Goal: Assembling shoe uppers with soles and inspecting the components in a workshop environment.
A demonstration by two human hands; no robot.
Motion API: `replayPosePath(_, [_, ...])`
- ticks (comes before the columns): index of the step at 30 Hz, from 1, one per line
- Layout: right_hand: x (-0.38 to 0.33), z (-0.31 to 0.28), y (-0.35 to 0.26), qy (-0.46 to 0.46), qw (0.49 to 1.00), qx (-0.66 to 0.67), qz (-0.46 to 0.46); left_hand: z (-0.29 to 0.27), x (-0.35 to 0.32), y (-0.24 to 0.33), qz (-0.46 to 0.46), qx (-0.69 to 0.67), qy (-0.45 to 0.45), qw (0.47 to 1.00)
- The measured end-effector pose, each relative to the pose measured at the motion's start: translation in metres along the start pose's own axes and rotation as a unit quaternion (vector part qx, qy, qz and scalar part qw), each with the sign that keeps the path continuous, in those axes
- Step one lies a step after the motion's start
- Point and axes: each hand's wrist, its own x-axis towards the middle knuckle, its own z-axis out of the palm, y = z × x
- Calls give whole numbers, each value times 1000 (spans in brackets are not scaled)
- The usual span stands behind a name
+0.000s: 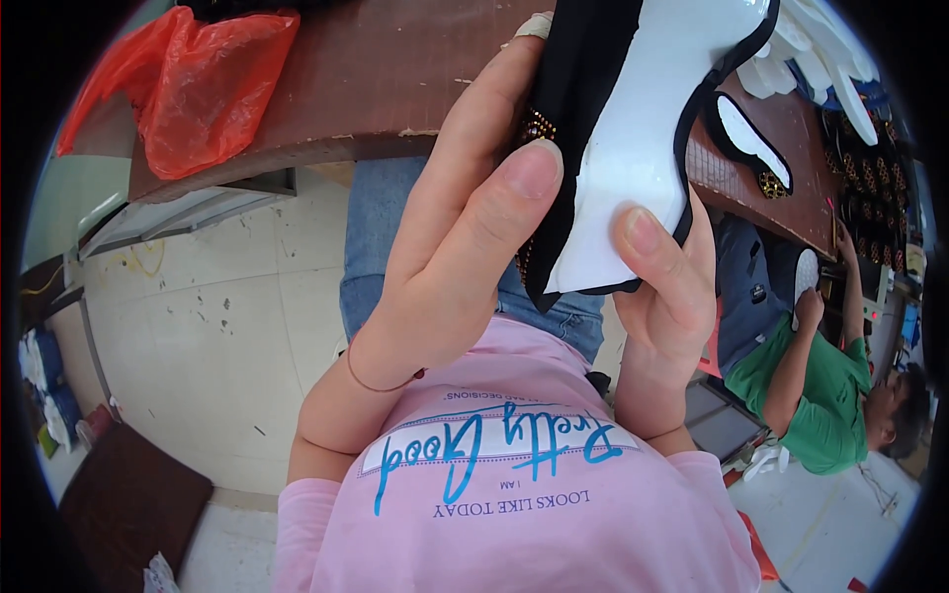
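Observation:
A black fabric shoe piece (633,148) with a glossy white sole-shaped face is held up close in front of me, over the table edge. Beaded trim in gold and brown shows along its left side. My left hand (465,217) grips that side, the thumb pressed on the black fabric and the fingers behind it; one fingertip wears a pale cover. On the lower right, my right hand (672,267) has its thumb flat on the white face and its fingers underneath. Both hands are closed on this one piece. Its far end runs out of the picture.
A reddish-brown table (376,74) carries a red plastic bag (217,89) at left. To the right lie a smaller black-edged white piece with gold beads (751,138), several white sole shapes (816,49) and beaded black strips (865,188). A co-worker in green (825,395) sits at right.

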Motion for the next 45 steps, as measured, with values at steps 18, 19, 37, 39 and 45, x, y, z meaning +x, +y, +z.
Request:
replayPosePath(18, [-8,0,3,-13,1000,-7,-25,7,-3,-5,121,22,-19,992])
replayPosePath(19, [-8,-1,4,-11,999,10,-32,7,-3,-5,131,19,-20,991])
replayPosePath(37, [-11,1,12,24,986,160,50,-5,-2,9,61,102,-53,991])
replayPosePath(39, [-10,0,10,4,985,165,50,-5,-1,6,79,87,-54,992])
replayPosePath(45, [-3,-9,13,-107,972,210,18,-4,0,-2,111,39,-41,992])
